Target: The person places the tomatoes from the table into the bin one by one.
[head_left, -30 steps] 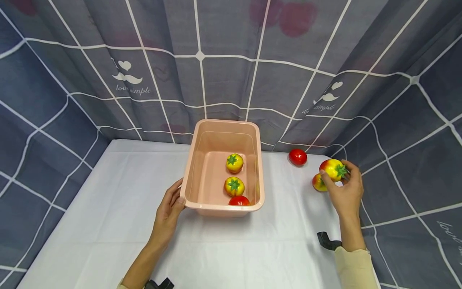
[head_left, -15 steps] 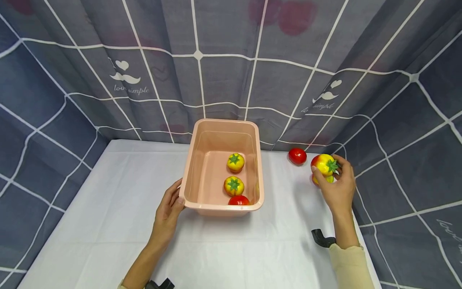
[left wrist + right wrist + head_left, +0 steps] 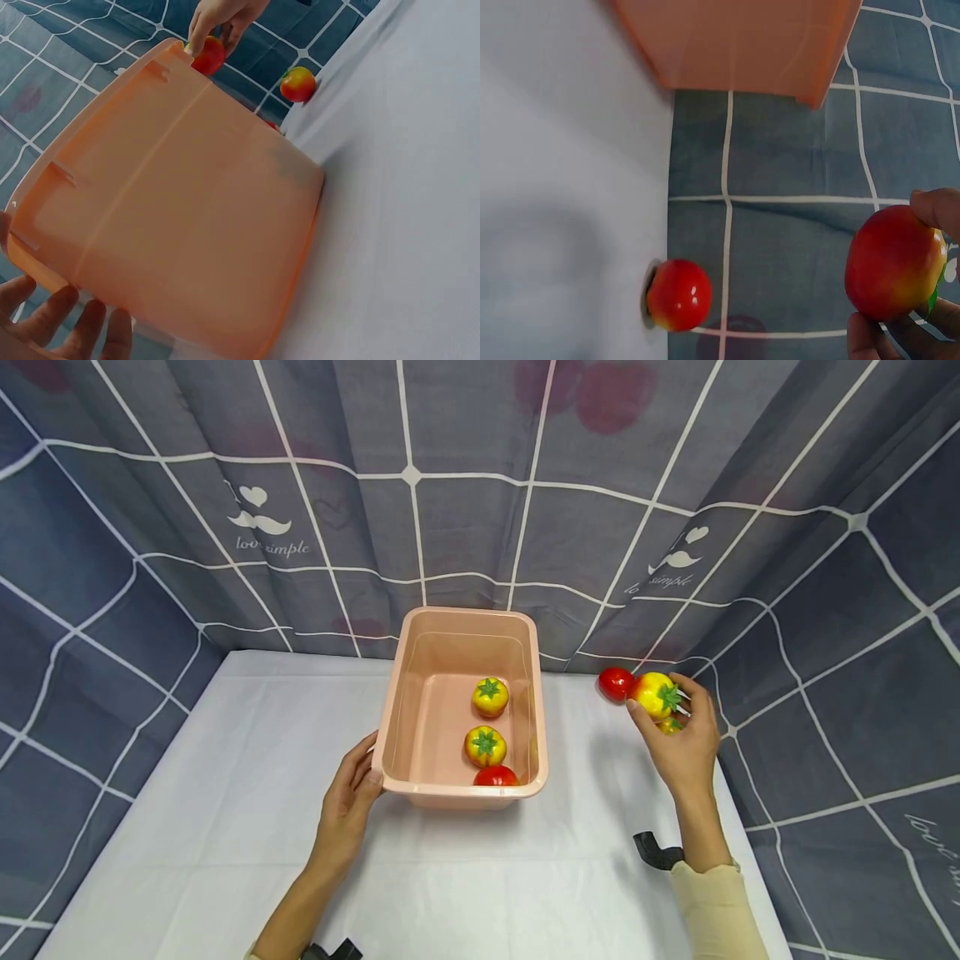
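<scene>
My left hand (image 3: 347,806) grips the near left corner of a pink plastic bin (image 3: 423,789), thumb on the rim. In the left wrist view its fingers (image 3: 86,322) lie along the outer wall. My right hand (image 3: 690,747) holds a red-and-yellow toy tomato (image 3: 652,696) with a green leafy top, above the cloth. Under that hand a second red-and-yellow tomato (image 3: 670,725) is partly hidden; the left wrist view shows this tomato (image 3: 298,84) on the table. A plain red tomato (image 3: 616,683) sits at the table's back edge, left of the held one.
Inside the bin lie two yellow tomatoes (image 3: 486,746) with green tops and a red one (image 3: 496,776), partly hidden by the near rim. White cloth (image 3: 225,827) covers the table. Grey-blue checked curtains (image 3: 472,527) stand close at the back and both sides.
My right hand has carried the red-and-yellow tomato leftward and slightly back, close to the plain red tomato. My left hand and the bin have stayed in place.
</scene>
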Motion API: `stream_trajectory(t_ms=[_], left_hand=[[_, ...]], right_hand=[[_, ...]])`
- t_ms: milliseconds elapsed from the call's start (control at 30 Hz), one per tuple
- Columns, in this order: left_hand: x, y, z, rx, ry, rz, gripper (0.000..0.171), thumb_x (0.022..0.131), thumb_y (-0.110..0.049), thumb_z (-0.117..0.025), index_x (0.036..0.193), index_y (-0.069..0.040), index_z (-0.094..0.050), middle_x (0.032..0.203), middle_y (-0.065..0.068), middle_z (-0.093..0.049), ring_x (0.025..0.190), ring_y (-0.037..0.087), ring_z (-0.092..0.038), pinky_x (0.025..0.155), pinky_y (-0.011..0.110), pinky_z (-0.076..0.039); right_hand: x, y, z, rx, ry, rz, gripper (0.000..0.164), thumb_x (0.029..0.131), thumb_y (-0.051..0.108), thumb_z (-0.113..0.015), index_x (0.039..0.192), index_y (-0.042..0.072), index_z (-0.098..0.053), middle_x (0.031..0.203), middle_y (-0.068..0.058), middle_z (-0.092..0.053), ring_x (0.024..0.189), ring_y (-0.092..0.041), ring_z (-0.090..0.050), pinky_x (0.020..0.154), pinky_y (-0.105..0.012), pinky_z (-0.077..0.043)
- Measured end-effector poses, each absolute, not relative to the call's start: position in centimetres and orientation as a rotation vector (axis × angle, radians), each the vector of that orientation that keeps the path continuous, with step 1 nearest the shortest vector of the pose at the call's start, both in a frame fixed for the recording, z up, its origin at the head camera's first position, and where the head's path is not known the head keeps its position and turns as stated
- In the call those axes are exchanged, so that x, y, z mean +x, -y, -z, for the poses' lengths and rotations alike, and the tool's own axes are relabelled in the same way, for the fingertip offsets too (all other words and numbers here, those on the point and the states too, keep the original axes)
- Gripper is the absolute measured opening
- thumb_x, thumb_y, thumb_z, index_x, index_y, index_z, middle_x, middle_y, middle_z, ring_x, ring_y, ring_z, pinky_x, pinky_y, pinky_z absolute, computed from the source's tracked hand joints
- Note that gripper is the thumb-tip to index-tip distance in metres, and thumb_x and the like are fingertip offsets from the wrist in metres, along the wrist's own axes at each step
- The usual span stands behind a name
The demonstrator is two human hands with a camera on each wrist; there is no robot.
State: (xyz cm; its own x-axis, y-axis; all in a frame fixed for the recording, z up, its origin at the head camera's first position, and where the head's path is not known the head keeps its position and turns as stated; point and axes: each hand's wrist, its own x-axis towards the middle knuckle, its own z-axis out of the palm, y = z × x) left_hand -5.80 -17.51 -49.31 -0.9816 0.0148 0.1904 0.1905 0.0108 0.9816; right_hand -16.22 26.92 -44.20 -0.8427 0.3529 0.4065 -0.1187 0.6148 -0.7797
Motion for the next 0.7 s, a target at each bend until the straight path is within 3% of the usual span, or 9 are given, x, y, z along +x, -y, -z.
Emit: stream_trajectory(t_ms=[233, 500, 700], left_hand=[[-5.8, 17.6, 49.5, -0.211, 2.119, 2.123, 0.054, 0.117, -0.011, -0.044, 0.169, -0.016, -0.034, 0.164, 0.024, -0.046, 0.145, 0.020, -0.058, 0.108, 0.018, -0.055], [-5.8, 17.5, 49.5, -0.219, 2.114, 2.139, 0.054, 0.116, -0.010, -0.044, 0.169, -0.017, -0.034, 0.164, 0.023, -0.046, 0.147, 0.021, -0.057, 0.108, 0.018, -0.055], [-5.8, 17.4, 49.4, -0.219, 2.112, 2.139, 0.054, 0.116, -0.010, -0.044, 0.169, -0.017, -0.034, 0.165, 0.023, -0.046, 0.147, 0.019, -0.057, 0.108, 0.017, -0.054]], right_hand=[[-16.8, -25.4, 44.2, -0.140, 2.295, -1.209, 0.069, 0.090, 0.032, -0.089, 0.150, 0.017, -0.058, 0.144, -0.012, -0.061, 0.130, -0.029, -0.063, 0.101, -0.006, -0.045], [-17.4, -23.6, 43.7, -0.028, 2.249, -1.261, 0.069, 0.087, 0.026, -0.092, 0.147, 0.014, -0.061, 0.142, -0.010, -0.063, 0.124, -0.026, -0.064, 0.098, -0.007, -0.046], [-17.6, -21.8, 43.4, 0.023, 2.233, -1.310, 0.067, 0.086, 0.027, -0.093, 0.145, 0.017, -0.063, 0.140, -0.007, -0.065, 0.121, -0.021, -0.062, 0.097, -0.018, -0.049]])
